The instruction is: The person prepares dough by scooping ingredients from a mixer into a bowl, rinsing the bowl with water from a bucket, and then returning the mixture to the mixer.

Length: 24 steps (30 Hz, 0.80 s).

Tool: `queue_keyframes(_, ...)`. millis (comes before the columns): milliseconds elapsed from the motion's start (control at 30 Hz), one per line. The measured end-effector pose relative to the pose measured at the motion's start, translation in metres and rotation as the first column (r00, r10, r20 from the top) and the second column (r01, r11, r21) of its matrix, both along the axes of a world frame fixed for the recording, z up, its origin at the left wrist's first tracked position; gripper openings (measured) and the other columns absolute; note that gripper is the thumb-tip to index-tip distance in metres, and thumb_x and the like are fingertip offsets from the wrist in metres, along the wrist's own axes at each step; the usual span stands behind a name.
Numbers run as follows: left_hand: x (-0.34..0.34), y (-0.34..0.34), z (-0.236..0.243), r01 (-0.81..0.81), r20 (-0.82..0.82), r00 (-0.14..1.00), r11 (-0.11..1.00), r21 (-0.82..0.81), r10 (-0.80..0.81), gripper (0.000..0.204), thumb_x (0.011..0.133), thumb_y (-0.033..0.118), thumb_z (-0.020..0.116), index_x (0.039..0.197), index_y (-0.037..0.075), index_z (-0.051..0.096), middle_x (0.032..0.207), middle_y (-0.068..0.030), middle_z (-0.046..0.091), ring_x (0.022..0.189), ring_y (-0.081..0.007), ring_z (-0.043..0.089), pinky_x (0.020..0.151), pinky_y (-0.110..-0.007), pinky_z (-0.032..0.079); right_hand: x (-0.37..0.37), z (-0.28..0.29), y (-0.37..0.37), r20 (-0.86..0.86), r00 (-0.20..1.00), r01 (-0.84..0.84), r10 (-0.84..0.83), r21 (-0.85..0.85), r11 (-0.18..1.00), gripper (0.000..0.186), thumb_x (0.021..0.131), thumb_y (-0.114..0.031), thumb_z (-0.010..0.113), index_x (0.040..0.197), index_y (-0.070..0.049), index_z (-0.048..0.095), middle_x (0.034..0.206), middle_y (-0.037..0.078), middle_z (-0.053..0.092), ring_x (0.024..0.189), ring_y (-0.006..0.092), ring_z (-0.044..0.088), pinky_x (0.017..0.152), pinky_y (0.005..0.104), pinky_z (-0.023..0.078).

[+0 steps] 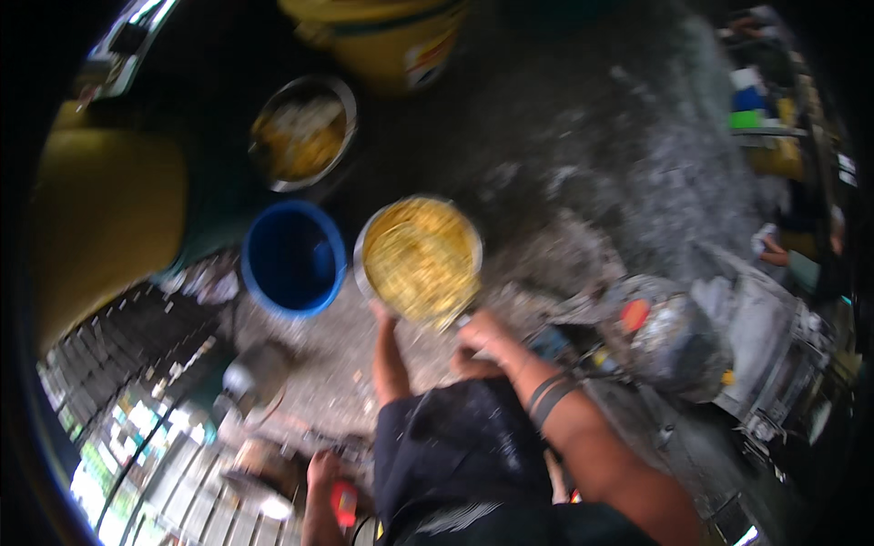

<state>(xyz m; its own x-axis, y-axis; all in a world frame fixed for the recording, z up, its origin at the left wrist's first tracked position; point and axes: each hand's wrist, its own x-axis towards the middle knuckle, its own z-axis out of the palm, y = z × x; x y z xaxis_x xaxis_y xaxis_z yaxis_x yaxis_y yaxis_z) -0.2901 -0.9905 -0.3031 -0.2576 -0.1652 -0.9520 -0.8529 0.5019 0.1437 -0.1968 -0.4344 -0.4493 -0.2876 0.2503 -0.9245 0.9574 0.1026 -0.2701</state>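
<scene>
My right hand [482,332] grips the dark handle of what looks like a wire skimmer [448,311], whose mesh lies over yellow shredded food in a round metal bowl [361,250]. My bare feet and legs are just below the bowl. My left hand [324,469] is low at the lower left, fingers curled, beside a small red object [344,500]; whatever it holds is too blurred to make out. A blue basin [291,259] stands left of the bowl, and a second metal bowl [341,100] with yellow and whitish contents sits beyond it.
A yellow tub [382,41] stands at the top, a large yellow container [109,200] at the left. Grey metal clutter [683,350] crowds the lower right. Another person's hand [772,250] shows at the far right. Slatted boards [182,482] lie at the lower left.
</scene>
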Motion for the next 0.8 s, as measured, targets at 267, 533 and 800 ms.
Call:
queue_keyframes(267, 0.01, 0.01, -0.114, -0.034, 0.161, 0.987, 0.993, 0.117, 0.015, 0.029, 0.092, 0.023, 0.058, 0.118, 0.011, 0.058, 0.088, -0.0039, 0.061, 0.078, -0.0177, 0.059, 0.066, -0.035, 0.046, 0.059, -0.036, 0.023, -0.042, 0.998, 0.057, -0.055, 0.061, 0.997, 0.026, 0.071, -0.018, 0.07, 0.088, 0.001, 0.072, 0.087, 0.023, 0.071, 0.085, 0.0358, 0.071, 0.073, 0.042, 0.054)
queue_keyframes(533, -0.015, -0.065, -0.058, -0.218, 0.337, 0.939, 0.883, 0.416, 0.073, 0.029, 0.09, 0.024, 0.049, 0.114, 0.016, 0.064, 0.101, -0.0051, 0.065, 0.105, -0.0201, 0.062, 0.094, -0.045, 0.051, 0.035, -0.046, 0.0, -0.218, 0.976, 0.009, 0.006, 0.067, 0.998, 0.023, 0.072, -0.023, 0.071, 0.083, -0.002, 0.072, 0.079, 0.019, 0.07, 0.069, 0.0285, 0.07, 0.062, 0.0394, 0.054)
queue_keyframes(800, 0.053, 0.004, 0.021, 0.113, 0.074, 0.993, 0.959, -0.259, -0.097, 0.022, 0.092, 0.013, 0.063, 0.112, 0.003, 0.065, 0.08, -0.0052, 0.065, 0.066, -0.0134, 0.061, 0.053, -0.027, 0.048, 0.039, -0.043, 0.029, -0.113, 0.993, 0.041, -0.025, 0.141, 0.989, 0.029, 0.066, -0.022, 0.078, 0.079, 0.003, 0.072, 0.073, 0.018, 0.071, 0.068, 0.0279, 0.071, 0.064, 0.0391, 0.055)
